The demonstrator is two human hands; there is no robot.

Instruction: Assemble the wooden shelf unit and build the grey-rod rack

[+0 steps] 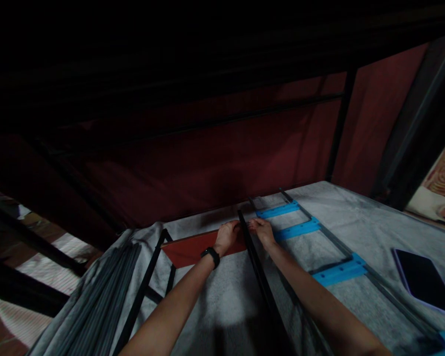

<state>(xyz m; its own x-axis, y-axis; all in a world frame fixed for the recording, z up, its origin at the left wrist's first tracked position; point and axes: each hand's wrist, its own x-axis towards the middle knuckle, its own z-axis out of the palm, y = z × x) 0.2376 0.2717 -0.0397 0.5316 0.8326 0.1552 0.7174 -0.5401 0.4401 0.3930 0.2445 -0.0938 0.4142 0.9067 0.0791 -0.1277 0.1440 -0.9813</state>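
Black rod (257, 272) | left hand (228, 236), right hand (261, 230) at far end | arms outstretched

Red panel (193, 248), black rod (257, 267), blue brackets (296, 229) (three visible), grey cloth (226, 301), black wristband (210, 255)

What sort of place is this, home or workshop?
Probably a dim room at home: grey cloth as the work surface, maroon fabric panels on a black frame, and a phone lying beside the blue connectors.
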